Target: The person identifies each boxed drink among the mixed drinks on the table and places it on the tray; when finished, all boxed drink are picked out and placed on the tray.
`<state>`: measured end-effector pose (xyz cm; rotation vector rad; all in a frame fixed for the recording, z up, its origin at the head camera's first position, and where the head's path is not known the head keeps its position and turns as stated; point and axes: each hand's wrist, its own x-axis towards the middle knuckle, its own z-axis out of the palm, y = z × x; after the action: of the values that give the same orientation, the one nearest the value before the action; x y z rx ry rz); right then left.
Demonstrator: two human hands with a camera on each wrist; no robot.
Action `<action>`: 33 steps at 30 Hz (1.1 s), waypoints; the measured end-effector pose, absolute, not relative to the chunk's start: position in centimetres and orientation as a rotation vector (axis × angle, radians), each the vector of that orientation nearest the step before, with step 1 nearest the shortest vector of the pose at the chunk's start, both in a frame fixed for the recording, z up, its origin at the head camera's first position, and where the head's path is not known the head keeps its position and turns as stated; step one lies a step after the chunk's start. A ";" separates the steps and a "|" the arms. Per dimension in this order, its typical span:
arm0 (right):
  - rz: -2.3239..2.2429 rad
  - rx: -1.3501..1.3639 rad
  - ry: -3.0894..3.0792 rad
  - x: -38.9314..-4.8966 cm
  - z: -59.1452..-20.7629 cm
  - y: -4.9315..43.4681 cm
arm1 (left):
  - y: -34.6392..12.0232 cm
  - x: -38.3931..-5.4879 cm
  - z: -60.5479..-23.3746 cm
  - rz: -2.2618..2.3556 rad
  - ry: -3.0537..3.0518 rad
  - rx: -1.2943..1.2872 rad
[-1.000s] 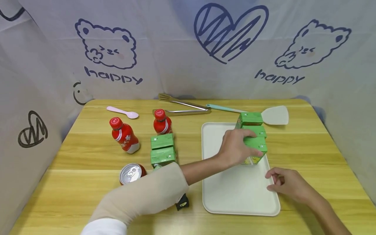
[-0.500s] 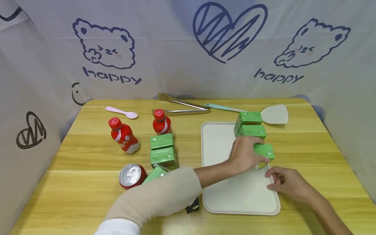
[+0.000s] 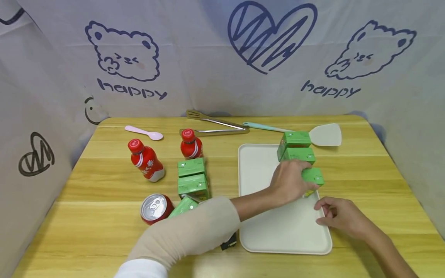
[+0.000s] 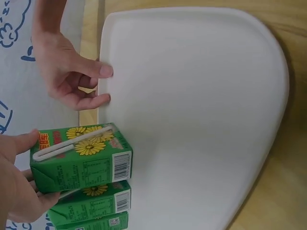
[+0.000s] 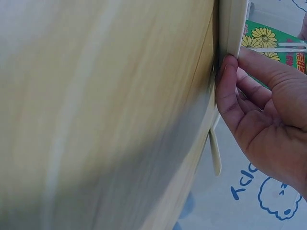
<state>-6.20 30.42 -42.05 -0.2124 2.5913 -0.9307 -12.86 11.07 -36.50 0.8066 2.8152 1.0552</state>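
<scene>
My left hand (image 3: pixel 288 182) reaches across and grips a green drink carton (image 3: pixel 314 177) by its sides, over the tray's right edge. In the left wrist view the held carton (image 4: pixel 81 165) shows yellow flowers and a white straw on its side. Behind it, two more green cartons (image 3: pixel 299 153) stand in a row along the right side of the cream tray (image 3: pixel 278 231). My right hand (image 3: pixel 342 216) pinches the tray's right rim between thumb and fingers, as the right wrist view also shows. My left palm is hidden from the head view.
Left of the tray stand several green cartons (image 3: pixel 192 183), two red bottles (image 3: pixel 148 164) and a red can (image 3: pixel 154 208). A pink spoon (image 3: pixel 147 133), metal tongs (image 3: pixel 222 131) and a spatula (image 3: pixel 325 135) lie at the back. My left forearm partly covers one tilted carton (image 3: pixel 184 206).
My left hand has shifted right and slightly nearer with the carton, opening a gap from the two cartons behind. In the last half second it moved barely. My right hand stays on the rim.
</scene>
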 end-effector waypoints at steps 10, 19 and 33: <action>-0.908 -0.193 2.587 -6.2 -42.0 30.2 | 10.1 -12.6 -34.9 0.888 2.832 1.059; -0.917 -0.221 2.593 -6.2 -42.0 30.3 | 8.0 -10.4 -30.8 0.879 2.812 1.261; -0.897 -0.193 2.602 -6.2 -42.2 30.3 | 0.3 -8.2 -25.1 1.303 2.676 1.346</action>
<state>-6.16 30.31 -42.17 -0.1930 2.6020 -0.8970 -8.17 0.27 -25.11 1.3456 2.6755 1.3025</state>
